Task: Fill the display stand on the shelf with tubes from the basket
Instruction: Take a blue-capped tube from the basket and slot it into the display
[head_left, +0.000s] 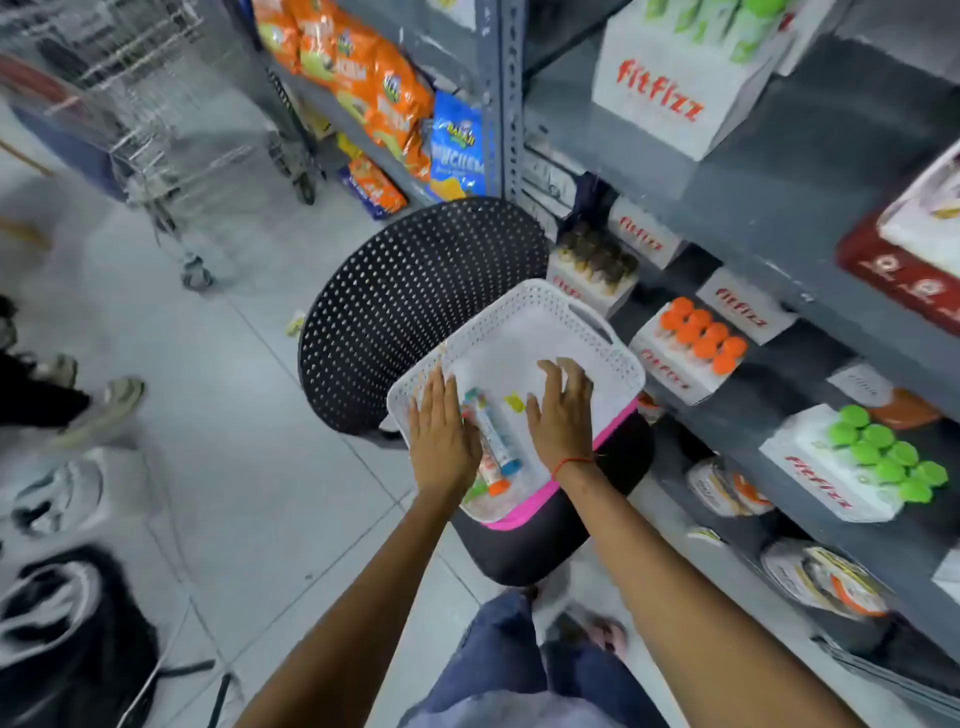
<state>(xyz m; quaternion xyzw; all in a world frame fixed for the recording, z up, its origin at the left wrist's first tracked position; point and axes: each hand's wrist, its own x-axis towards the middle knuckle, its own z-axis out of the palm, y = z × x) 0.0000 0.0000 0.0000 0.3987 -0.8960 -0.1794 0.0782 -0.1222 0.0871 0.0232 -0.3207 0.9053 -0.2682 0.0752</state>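
Basket (545, 317): white, perforated, resting on the seat of a black chair (415, 306) beside the shelf (779, 176).
Tubes (496, 434): a few lie loose in the near end of the basket, caps in blue, orange and green; one white tube lies lengthwise between the two hands.
Left hand (441, 441): palm down inside the basket, fingers straight, grip open, its edge against the tubes.
Right hand (561, 415): palm down over the basket floor, fingers spread, grip open, holding nothing; a red thread circles the wrist.
Display stands: white "fitfizz" boxes on the shelf levels to the right; one holds orange-capped tubes (704, 332), one holds green-capped tubes (883, 452), another with green tubes stands higher up (680, 78).
Obstruction: the chair back rises behind the basket, next to the shelf upright.
Surroundings: wire trolley (171, 119) far left; orange and blue snack bags (374, 93) on the neighbouring rack; other people's shoes (98, 405) on the tiled floor at left.
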